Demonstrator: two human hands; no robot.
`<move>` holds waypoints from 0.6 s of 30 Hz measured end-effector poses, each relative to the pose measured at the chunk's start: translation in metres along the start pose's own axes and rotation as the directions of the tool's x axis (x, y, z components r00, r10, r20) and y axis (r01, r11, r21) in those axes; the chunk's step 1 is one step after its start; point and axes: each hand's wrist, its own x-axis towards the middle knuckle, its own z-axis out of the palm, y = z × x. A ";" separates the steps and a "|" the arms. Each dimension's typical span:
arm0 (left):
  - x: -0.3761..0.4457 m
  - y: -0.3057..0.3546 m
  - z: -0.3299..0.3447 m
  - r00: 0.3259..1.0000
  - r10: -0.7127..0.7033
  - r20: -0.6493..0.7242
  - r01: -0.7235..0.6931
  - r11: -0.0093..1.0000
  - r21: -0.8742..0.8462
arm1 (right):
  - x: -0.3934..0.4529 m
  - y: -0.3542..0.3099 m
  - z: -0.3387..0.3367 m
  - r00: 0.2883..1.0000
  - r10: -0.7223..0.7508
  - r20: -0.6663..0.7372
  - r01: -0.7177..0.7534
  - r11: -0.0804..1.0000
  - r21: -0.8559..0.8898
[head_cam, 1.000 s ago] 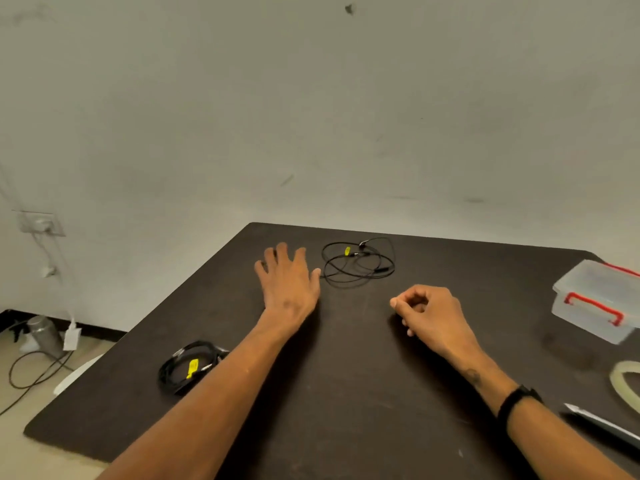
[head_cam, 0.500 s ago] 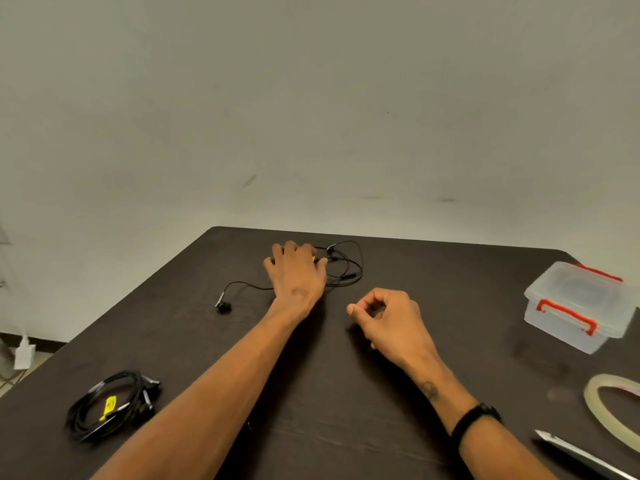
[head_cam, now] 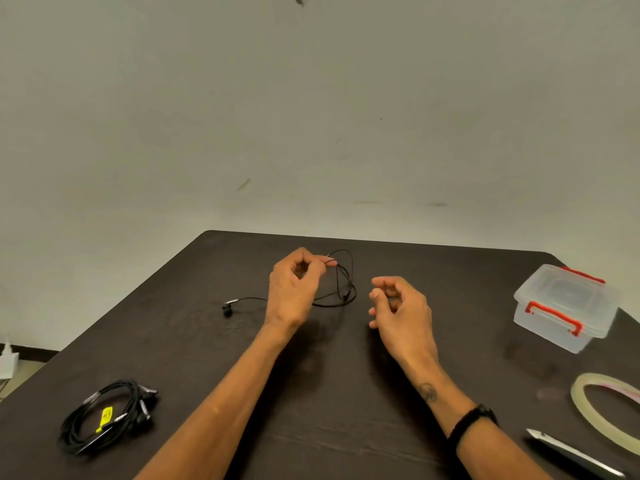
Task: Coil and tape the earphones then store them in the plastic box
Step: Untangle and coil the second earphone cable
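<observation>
Left hand [head_cam: 294,289] pinches the loose earphones [head_cam: 341,282] above a dark table [head_cam: 329,393]; right hand [head_cam: 398,306], fingers loosely curled, holds nothing.

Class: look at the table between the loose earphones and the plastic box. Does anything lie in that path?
Only the right hand, which holds nothing, hovers between the earphones and the closed plastic box; nothing else does.

No legible text (yellow tag [head_cam: 106,418] blurred)

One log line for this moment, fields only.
left hand pinches earphones | right hand holds nothing | box lidded | tape untouched
</observation>
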 end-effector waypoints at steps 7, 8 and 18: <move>-0.004 0.002 -0.004 0.909 -0.286 0.304 0.401 0.801 -0.444 | -0.001 0.000 0.000 0.982 -0.188 0.010 0.188 0.977 -0.096; -0.005 0.001 -0.004 0.911 -0.288 0.296 0.395 0.819 -0.416 | -0.002 -0.001 0.000 0.975 -0.208 0.080 0.217 0.969 -0.122; 0.000 0.002 -0.003 0.827 -0.536 0.172 0.539 0.666 -0.516 | -0.014 -0.004 0.008 0.792 -0.315 0.523 0.514 0.807 -0.291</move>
